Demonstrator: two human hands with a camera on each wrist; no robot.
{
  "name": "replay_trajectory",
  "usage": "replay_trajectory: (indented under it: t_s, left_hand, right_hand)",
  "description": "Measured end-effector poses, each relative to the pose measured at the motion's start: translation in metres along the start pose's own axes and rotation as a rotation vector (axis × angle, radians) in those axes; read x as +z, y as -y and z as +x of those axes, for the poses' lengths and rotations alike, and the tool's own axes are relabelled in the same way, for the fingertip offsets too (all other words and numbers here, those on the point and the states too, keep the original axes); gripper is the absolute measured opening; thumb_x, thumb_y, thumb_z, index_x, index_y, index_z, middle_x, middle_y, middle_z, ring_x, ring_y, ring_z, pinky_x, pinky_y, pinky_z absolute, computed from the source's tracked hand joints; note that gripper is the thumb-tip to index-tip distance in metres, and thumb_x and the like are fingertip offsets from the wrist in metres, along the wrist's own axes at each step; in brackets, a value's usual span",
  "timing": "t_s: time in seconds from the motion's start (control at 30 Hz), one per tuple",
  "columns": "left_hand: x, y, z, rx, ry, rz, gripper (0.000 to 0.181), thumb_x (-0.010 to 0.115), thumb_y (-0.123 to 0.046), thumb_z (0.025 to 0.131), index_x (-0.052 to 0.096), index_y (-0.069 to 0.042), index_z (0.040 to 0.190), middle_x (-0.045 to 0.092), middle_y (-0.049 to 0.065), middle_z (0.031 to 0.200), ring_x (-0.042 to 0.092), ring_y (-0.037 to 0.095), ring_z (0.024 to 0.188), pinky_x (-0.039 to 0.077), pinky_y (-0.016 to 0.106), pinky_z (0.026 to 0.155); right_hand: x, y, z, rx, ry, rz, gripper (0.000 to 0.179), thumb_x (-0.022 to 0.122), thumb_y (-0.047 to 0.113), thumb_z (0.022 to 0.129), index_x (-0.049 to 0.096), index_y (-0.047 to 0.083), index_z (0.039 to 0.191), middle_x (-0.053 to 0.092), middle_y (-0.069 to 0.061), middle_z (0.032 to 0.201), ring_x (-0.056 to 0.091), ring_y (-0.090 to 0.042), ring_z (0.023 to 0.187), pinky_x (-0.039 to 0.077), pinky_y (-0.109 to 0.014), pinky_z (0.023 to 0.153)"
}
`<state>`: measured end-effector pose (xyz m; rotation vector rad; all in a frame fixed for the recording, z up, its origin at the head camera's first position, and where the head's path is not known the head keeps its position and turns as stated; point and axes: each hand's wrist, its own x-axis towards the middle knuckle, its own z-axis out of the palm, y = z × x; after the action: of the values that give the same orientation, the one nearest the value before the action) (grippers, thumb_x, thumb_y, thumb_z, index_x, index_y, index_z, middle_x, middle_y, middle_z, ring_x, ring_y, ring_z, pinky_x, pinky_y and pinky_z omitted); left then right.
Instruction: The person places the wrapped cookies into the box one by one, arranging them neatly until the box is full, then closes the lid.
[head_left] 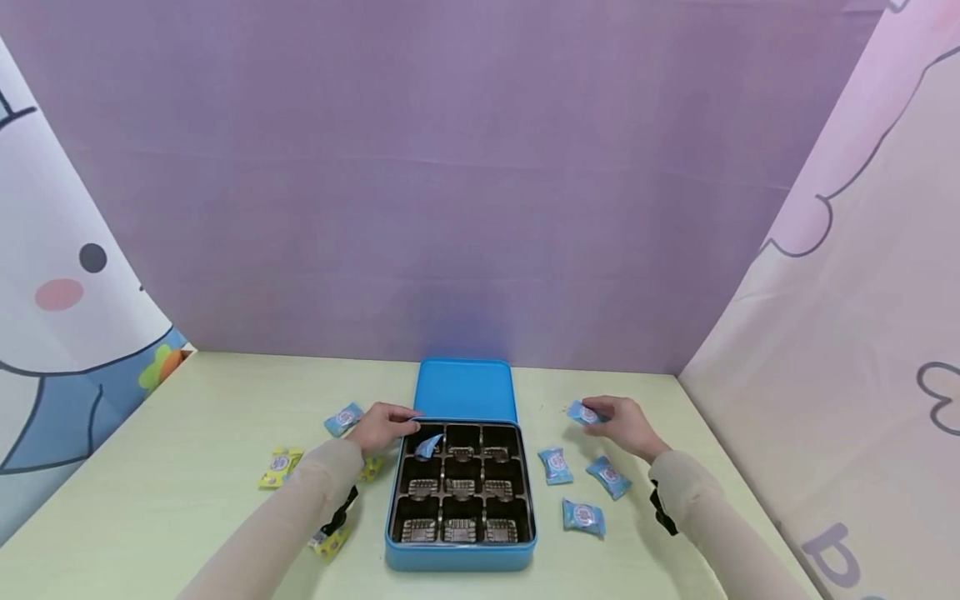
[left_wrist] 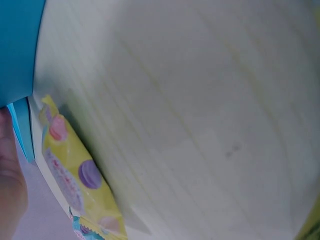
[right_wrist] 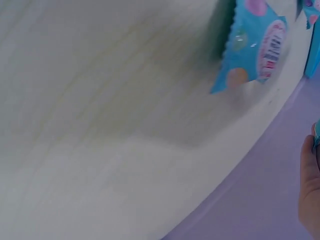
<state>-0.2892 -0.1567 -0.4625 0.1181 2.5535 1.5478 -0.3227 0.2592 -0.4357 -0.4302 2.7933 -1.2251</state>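
Note:
A blue hinged tin box [head_left: 461, 560] stands with its lid [head_left: 465, 389] raised at the back, a black tray of square compartments inside. One blue-wrapped candy [head_left: 428, 447] leans in the back-left compartment. At the box's back-left corner, my left hand [head_left: 377, 429] holds the rim between thumb and fingers; the left wrist view shows only part of this hand [left_wrist: 10, 185] beside the blue wall. To the right of the box, my right hand [head_left: 626, 427] pinches another blue-wrapped candy [head_left: 583, 413] by its end, above the table's far part.
Three blue-wrapped candies lie right of the box: one near it [head_left: 556, 466], one farther right [head_left: 609, 477], one in front [head_left: 583, 517]. On the left are a blue candy [head_left: 343, 419] and yellow candies [head_left: 281, 467], some partly behind my left arm. A purple backdrop [head_left: 465, 208] rises behind.

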Motion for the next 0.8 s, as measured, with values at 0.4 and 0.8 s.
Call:
replay_trajectory:
  t_s: [0.4,0.8]
  left_hand:
    - [0.000,0.000,0.000,0.015,0.014,0.005,0.029,0.061,-0.019,0.089,0.066,-0.007,0.114,0.060,0.016,0.120,0.053,0.034,0.113,0.048,0.046,0.090]
    - [-0.001,-0.005,-0.004,0.008,0.020,0.017,0.030,0.059,-0.018,0.090,0.064,-0.005,0.116,0.059,0.018,0.121,0.052,0.035,0.115,0.047,0.046,0.091]
  right_hand:
    - [0.005,0.028,-0.003,-0.016,0.055,0.085,0.050,0.073,0.016,0.077,0.057,0.008,0.124,0.056,-0.012,0.127,0.050,-0.028,0.121,0.045,-0.042,0.097]
    - [0.012,0.048,-0.001,-0.036,0.075,0.083,0.048,0.072,0.015,0.079,0.057,0.012,0.125,0.057,-0.008,0.127,0.051,-0.025,0.120,0.045,-0.042,0.096]
